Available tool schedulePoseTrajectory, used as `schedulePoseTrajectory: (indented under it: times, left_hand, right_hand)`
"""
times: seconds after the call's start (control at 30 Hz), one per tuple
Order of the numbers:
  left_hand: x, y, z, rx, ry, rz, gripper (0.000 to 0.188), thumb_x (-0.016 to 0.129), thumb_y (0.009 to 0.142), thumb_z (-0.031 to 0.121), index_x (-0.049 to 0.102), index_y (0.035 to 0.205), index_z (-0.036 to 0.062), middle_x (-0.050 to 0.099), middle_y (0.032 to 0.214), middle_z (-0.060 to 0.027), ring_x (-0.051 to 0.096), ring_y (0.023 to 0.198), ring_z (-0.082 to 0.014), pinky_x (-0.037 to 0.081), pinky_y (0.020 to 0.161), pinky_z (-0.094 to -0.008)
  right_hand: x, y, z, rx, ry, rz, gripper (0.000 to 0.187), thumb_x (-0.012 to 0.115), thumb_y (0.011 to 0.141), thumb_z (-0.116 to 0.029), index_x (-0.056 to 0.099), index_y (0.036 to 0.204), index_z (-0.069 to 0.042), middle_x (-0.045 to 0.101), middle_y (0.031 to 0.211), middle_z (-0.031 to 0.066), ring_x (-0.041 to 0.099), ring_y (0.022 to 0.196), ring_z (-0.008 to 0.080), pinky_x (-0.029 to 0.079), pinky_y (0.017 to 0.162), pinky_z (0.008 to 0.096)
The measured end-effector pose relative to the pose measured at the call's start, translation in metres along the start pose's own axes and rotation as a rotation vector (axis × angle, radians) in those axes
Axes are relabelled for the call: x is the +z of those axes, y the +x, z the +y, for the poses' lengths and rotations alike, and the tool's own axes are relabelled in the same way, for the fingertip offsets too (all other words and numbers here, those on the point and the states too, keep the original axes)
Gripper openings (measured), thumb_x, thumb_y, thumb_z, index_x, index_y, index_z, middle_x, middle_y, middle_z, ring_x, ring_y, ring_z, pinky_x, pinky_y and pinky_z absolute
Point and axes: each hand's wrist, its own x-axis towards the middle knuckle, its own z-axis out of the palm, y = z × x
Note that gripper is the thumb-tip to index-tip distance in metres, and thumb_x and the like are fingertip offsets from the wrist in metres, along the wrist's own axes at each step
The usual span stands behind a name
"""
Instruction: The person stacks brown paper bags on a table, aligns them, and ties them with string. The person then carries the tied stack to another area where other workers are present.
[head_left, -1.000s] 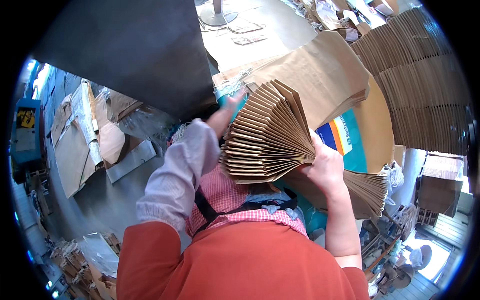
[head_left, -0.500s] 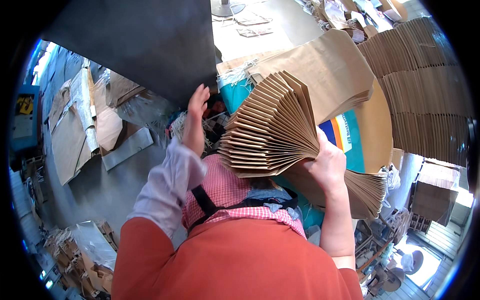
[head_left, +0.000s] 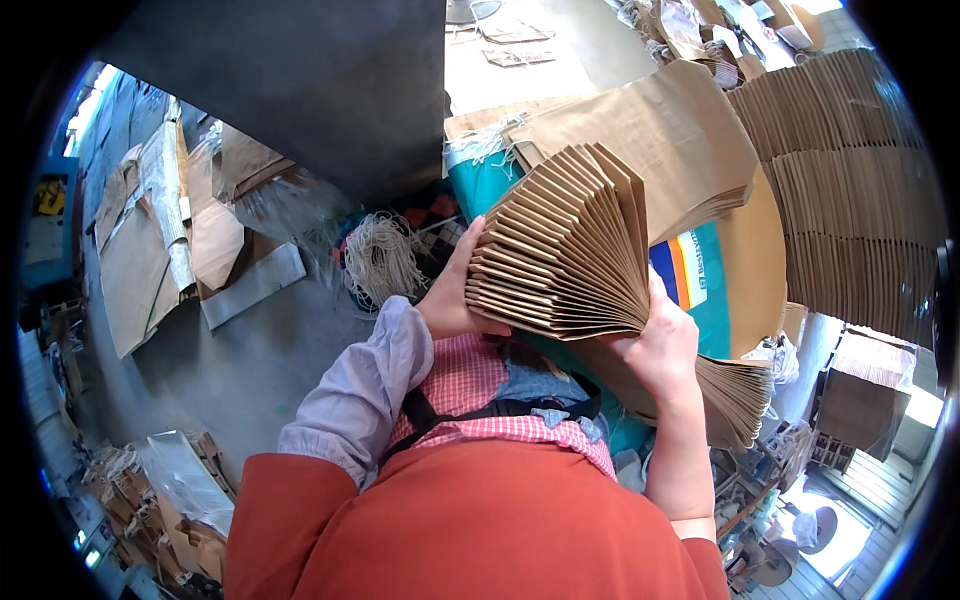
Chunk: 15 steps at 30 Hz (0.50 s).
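Observation:
A thick stack of folded brown paper bags point(head_left: 560, 250) is spread like a fan in front of my body. My right hand point(head_left: 663, 345) is closed round its pinched end at the right. At the fanned left side, my left hand point(head_left: 455, 290) is pressed to the bag edges, fingers up along the side and thumb low at the near corner. Behind the fan lies a flat pile of brown paper bags point(head_left: 640, 130) on a teal printed sack point(head_left: 712, 280). Below my right hand, another fanned bundle of paper bags point(head_left: 735, 400) sticks out to the right.
Tall rows of stacked brown bags point(head_left: 850, 190) stand at the right. A dark panel point(head_left: 290, 90) rises at the upper left. Beside my left hand is a bundle of white cord point(head_left: 382, 258). Flattened cardboard point(head_left: 215, 240) lies on the floor point(head_left: 230, 390) at left.
My left hand has come down and right from the air beside the fan onto its left edge. The fan, in my right hand, has shifted slightly right in view.

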Motion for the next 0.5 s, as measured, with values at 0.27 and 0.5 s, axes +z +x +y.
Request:
schedulePoseTrajectory:
  times: [0.27,0.5]
  left_hand:
    - [-0.030,-0.008,0.070,0.029,0.437,-0.101,0.145,0.086,0.044,0.057,0.005,0.150,0.0004,0.017,0.155,-0.0140,0.017,0.143,-0.0273,0.014,0.116,-0.0391]
    - [-0.012,0.012,0.101,0.228,0.639,0.238,0.014,0.068,0.076,-0.001,0.068,0.090,0.0004,0.066,0.088,-0.0121,0.064,0.079,-0.0283,0.051,0.069,-0.0342]
  right_hand:
    - [0.000,-0.003,0.001,-0.013,-0.050,-0.004,0.077,0.084,0.062,-0.026,0.050,0.129,-0.008,0.068,0.092,0.0148,0.067,0.082,0.0334,0.054,0.072,0.0393]
    - [0.003,-0.007,-0.002,-0.037,-0.061,0.009,0.075,0.082,0.062,-0.021,0.051,0.128,-0.006,0.068,0.095,0.0151,0.066,0.084,0.0330,0.053,0.072,0.0382]
